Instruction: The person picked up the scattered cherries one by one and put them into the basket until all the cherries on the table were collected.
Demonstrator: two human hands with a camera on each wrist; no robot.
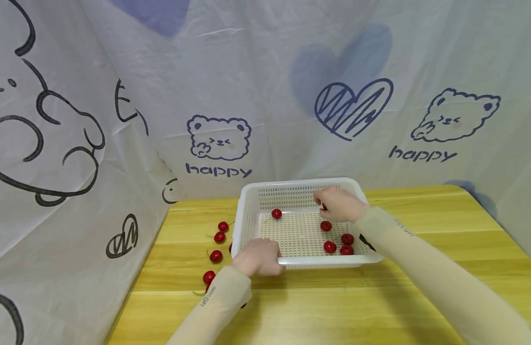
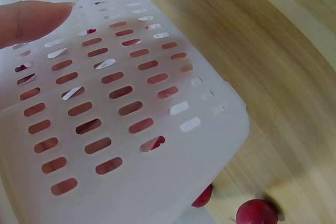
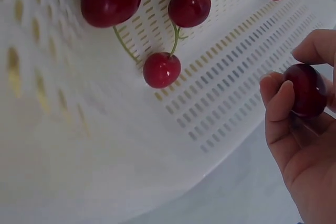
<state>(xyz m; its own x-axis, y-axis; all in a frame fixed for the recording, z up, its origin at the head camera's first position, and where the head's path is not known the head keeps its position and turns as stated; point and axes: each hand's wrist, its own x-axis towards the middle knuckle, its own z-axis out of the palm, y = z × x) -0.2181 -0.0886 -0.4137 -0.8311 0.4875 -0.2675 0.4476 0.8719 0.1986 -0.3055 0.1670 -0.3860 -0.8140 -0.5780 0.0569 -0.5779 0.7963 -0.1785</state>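
A white slotted plastic basket (image 1: 330, 260) stands on the table. My left hand (image 1: 259, 257) grips its near left rim; in the left wrist view one finger (image 2: 37, 20) lies along the slotted wall (image 2: 152, 182). Over the far right part of the basket is my right hand (image 1: 340, 204). Between its thumb and fingers it pinches a dark red cherry (image 3: 307, 92), clearest in the right wrist view. Inside the basket lie several cherries, some with green stems: one (image 1: 276, 214) at the back left, another (image 1: 326, 226) below the right hand, more (image 1: 329, 247) near the front right corner.
Left of the basket, several loose cherries (image 1: 215, 256) lie on the yellow wood-grain table (image 1: 317, 306), some partly hidden by the left forearm and basket. A printed white cloth (image 1: 274, 96) hangs behind the table and along its left side.
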